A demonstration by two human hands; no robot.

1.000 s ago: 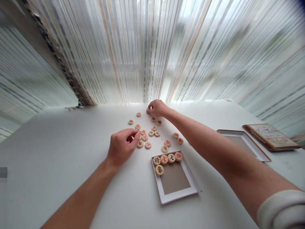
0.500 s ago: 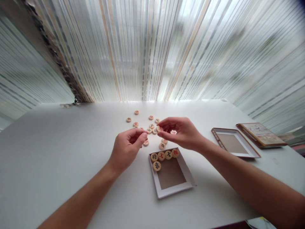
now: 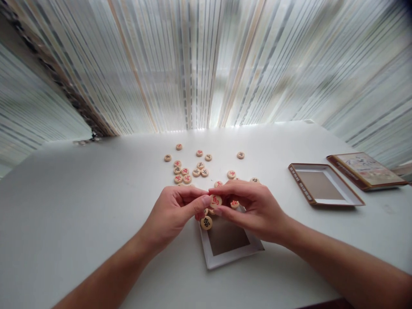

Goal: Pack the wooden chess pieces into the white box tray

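Observation:
My left hand (image 3: 174, 210) and my right hand (image 3: 251, 206) meet above the far end of a small white tray (image 3: 231, 253). Both pinch one round wooden piece with a red character (image 3: 215, 200) between their fingertips. A piece with a black character (image 3: 206, 222) lies in the tray's far left corner; the other pieces in the tray are mostly hidden by my fingers. Several more loose wooden pieces (image 3: 193, 168) with red or black characters lie scattered on the white table (image 3: 80, 206) beyond my hands.
A brown-rimmed shallow box half (image 3: 323, 189) lies at the right, with a brown-edged printed lid or board (image 3: 365, 170) beyond it. Striped sheer curtains (image 3: 206, 64) hang behind the table's far edge.
My right hand drew back from the far pieces toward the tray. Both hands came together over the tray's far end, and the red-character piece is now held between them.

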